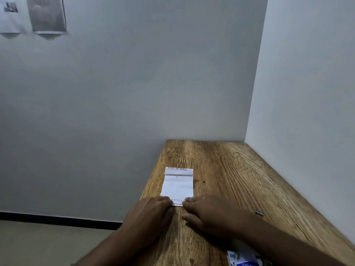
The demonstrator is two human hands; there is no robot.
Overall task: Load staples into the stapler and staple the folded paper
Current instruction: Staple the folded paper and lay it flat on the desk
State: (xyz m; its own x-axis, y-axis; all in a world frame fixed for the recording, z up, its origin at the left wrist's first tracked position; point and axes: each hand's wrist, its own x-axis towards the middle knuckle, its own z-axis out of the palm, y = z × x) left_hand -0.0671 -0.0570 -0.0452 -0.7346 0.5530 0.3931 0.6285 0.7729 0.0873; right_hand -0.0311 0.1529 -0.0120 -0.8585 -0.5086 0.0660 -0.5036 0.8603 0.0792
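A wooden table (230, 169) fills the lower right of the view, pushed into the corner of two pale grey walls. A folded white paper (177, 186) lies flat near the table's left edge, its long side running away from the viewer. A narrow flap with printed text is turned over at its far end, and two tiny marks sit just below that flap; they may be staples, but they are too small to tell.

Both hands lie flat on the near end of the paper. The left hand (151, 210) presses its fingertips on the near left corner, and the right hand (207, 214) presses on the near right corner. Neither hand grasps anything; the fingers are extended and simply hold the sheet down.

A small metallic object (259, 213) rests on the table just right of the right wrist. A blue and white packet (241, 259), possibly a staple box, sits at the near edge, partly hidden by the right forearm. No stapler is clearly visible.

Risks: the paper lies close to the table's left edge, so a sideways push could slide it off. Lifting both hands may let the fold spring open. The right forearm could knock the packet off the near edge.
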